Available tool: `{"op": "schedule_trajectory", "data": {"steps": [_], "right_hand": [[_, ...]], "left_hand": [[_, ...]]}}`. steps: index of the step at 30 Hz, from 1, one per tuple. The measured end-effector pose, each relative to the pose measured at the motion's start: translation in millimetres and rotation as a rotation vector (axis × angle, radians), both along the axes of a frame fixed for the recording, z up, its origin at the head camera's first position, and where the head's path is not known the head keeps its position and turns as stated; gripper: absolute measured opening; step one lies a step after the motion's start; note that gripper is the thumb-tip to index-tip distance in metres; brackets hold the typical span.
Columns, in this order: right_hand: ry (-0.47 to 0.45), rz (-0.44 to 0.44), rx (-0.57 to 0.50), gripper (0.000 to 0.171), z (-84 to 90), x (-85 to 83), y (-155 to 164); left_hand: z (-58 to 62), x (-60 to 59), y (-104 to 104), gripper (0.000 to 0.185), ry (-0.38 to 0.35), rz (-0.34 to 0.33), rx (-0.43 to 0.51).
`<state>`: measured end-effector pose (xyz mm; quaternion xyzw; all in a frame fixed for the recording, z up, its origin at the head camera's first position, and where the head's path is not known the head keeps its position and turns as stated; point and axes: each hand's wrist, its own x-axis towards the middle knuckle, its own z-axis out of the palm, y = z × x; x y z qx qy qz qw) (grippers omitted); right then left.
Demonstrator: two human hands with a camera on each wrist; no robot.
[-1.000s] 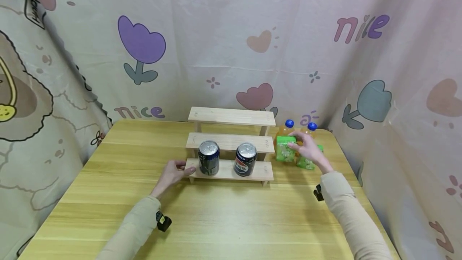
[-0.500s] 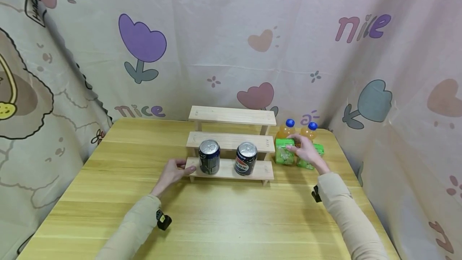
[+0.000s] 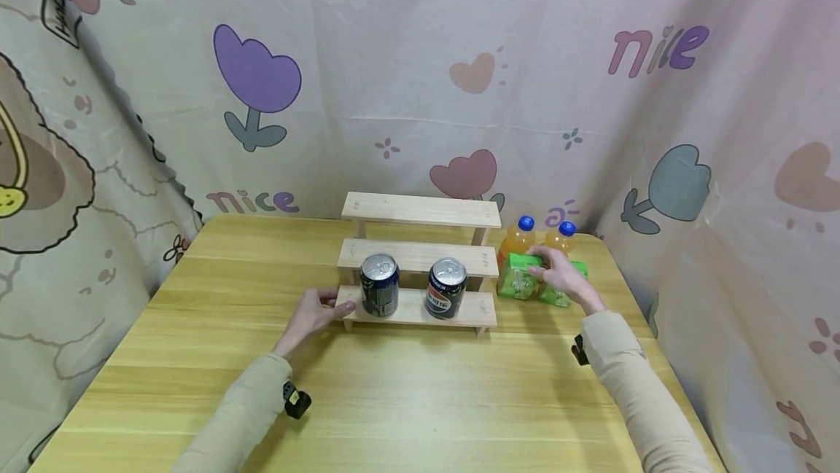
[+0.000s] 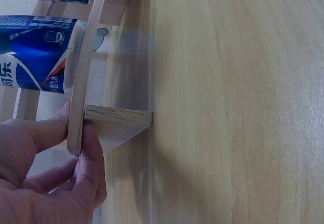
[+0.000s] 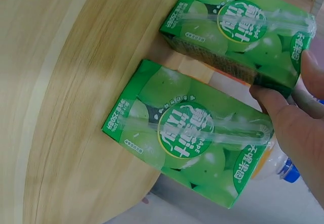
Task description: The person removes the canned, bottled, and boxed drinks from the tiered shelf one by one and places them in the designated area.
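Note:
On the left, my left hand [image 3: 311, 316] pinches the end of the lowest board of a three-tier wooden rack [image 3: 420, 258]. In the left wrist view its thumb lies over the board and its fingers are under it. Two dark blue Pepsi cans [image 3: 379, 294] stand upright on that lowest tier, apart from each other. Right of the rack, my right hand [image 3: 561, 272] grips a green juice box [image 3: 517, 283] near its top, between thumb and fingers. A second green juice box [image 5: 187, 133] stands just beside it, partly behind the hand in the head view.
Two orange-drink bottles with blue caps [image 3: 516, 240] stand behind the juice boxes, close to the rack's right side. The wooden table [image 3: 420, 400] ends at a patterned cloth [image 3: 394, 94] at the back and sides.
The held juice box has come down slightly and turned a little, settling beside the second box. My right hand moved with it. The left hand keeps its place on the rack.

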<state>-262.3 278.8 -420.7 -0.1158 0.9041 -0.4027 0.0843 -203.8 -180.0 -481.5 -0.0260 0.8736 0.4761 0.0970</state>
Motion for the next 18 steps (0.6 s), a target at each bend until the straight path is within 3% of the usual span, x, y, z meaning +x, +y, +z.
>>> {"op": "schedule_trajectory", "data": {"steps": [11,18], "right_hand": [[-0.012,-0.012,-0.003,0.045,-1.1,2.3,-0.3],[0.178,-0.066,0.018,0.043,9.1,11.2,-13.3]], "left_hand": [[-0.7,0.5,0.5,0.046,0.0,-0.003,-0.009],[-0.8,-0.3,0.3,0.046,0.011,-0.005,-0.006]]}}
